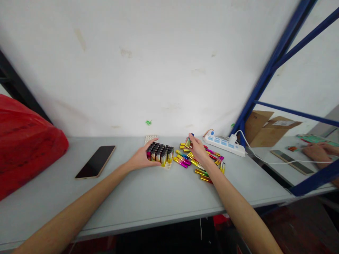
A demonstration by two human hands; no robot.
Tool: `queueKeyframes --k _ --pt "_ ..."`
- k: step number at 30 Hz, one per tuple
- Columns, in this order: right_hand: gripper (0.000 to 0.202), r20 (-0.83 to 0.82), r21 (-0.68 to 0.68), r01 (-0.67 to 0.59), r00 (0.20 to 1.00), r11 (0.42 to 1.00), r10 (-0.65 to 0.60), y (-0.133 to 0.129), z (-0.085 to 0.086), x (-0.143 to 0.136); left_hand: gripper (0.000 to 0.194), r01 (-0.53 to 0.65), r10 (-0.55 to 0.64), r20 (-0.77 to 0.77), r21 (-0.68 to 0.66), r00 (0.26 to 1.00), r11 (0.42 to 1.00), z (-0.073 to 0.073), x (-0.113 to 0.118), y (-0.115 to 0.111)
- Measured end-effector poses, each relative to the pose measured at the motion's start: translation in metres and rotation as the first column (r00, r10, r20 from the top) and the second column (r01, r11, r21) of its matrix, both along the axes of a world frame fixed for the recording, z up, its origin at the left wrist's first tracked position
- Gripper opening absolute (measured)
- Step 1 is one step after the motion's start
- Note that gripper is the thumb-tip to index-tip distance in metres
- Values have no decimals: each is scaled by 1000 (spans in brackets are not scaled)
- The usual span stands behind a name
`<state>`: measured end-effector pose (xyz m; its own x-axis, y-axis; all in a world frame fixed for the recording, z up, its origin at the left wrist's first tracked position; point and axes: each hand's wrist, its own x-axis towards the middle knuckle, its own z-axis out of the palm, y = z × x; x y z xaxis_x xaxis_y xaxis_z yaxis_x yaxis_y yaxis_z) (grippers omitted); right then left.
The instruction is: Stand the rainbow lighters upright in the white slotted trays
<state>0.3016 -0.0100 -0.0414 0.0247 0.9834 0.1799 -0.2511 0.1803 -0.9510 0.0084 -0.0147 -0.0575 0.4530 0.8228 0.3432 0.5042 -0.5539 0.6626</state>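
Black-topped lighters [160, 153] stand upright in close rows on a white perforated tray [151, 138]. My left hand [144, 155] is wrapped round the left side of this group, thumb in front and fingers behind. My right hand [197, 147] pinches a small shiny gold-green cylinder [188, 142] above a loose pile. Several metallic sleeves [182, 161] in gold, magenta, blue and red lie scattered on the grey table, right of the tray and partly under my right hand and forearm.
A phone [96, 161] lies left, beside a red bag [26, 141]. A white power strip [225, 145] with cables sits back right, near a blue metal frame [265, 81]. Beyond it are a cardboard box [265, 128] and another person's hands [317, 152].
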Motion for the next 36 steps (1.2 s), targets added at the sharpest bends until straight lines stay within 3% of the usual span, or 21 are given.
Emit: queueKeyframes --k 5,9,15,21,26,32,36 --pt "53 -75 -70 -202 978 977 197 -10 3 -9 113 -2 3 -28 23 1000 1000 -1 -1 3" --pt "54 1 33 -209 978 977 209 -12 0 -15 110 -1 2 -35 38 999 999 0 -1 3" --pt "65 90 -140 -215 969 966 229 -16 -3 -21 109 -23 25 -40 57 999 998 -2 -1 4" --pt "62 349 26 -63 936 998 50 -19 -8 -31 109 -22 24 -50 38 998 999 -2 -2 5" --pt "52 588 195 101 784 976 -199 -15 -15 -32 109 -35 36 -56 20 998 999 1 -1 3" --pt "51 670 277 81 698 957 -253 -20 -9 -30 107 -36 37 -53 30 998 999 0 0 4" --pt "42 680 347 -33 697 937 -227 -30 1 -27 106 -50 52 -49 42 997 998 -1 1 1"
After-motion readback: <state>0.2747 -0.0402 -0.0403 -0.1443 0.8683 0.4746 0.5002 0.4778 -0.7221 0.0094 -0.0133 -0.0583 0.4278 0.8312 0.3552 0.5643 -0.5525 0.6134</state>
